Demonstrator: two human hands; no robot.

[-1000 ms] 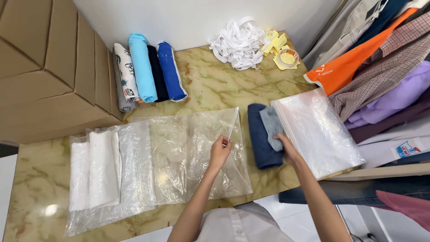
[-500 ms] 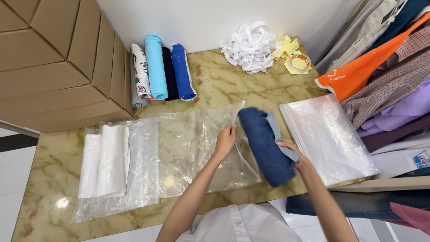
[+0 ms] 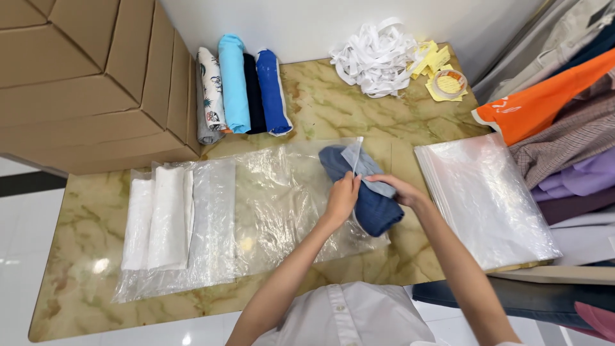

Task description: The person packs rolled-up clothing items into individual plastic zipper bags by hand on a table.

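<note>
Bench (image 3: 307, 96) of marbled stone carries a clear plastic bag (image 3: 282, 205), its mouth held up by the closed left hand (image 3: 341, 196). Right hand (image 3: 397, 189) grips a folded dark blue garment (image 3: 371, 205), partly inside the mouth. Risk: thin film may slip from the left hand's pinch, or the fold may catch the edge and unroll.
</note>
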